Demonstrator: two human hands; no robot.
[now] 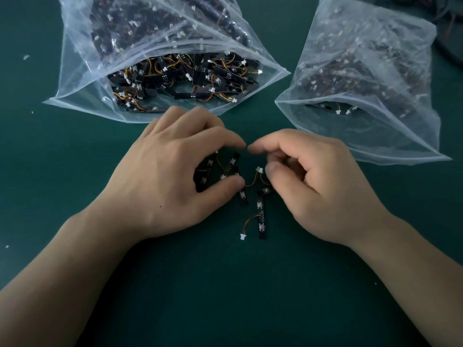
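1. Dark green table top (225, 296), filling the frame beneath everything else.
2. Large clear plastic bag (75, 96) at upper left and upper centre, mouth open toward the hands, packed with small black boards, orange and yellow wires and white plugs.
3. Second clear bag (375, 136) at upper right, mouth also open toward the lower edge, with the same kind of parts showing dimly through the plastic.
4. Left hand (170, 176) at centre left, palm down, just below the large bag's mouth; fingers curled over and thumb pressed in, clamped on a cluster of small black boards (234, 159).
5. Right hand (320, 186) at centre right, fingers curled, index tip almost meeting the left index tip; thumb tip right beside a white plug (259, 169). Cannot tell whether that plug is actually pinched.
6. The cluster itself: mid-frame, mostly under the left palm, a few boards and a looping wire poking out between the two hands.
7. Single black board (261, 216) lying flat below the thumbs, lengthwise up the frame, apart from both hands.
8. Loose white connector (243, 237) on a short orange wire, just left of that board's lower end.
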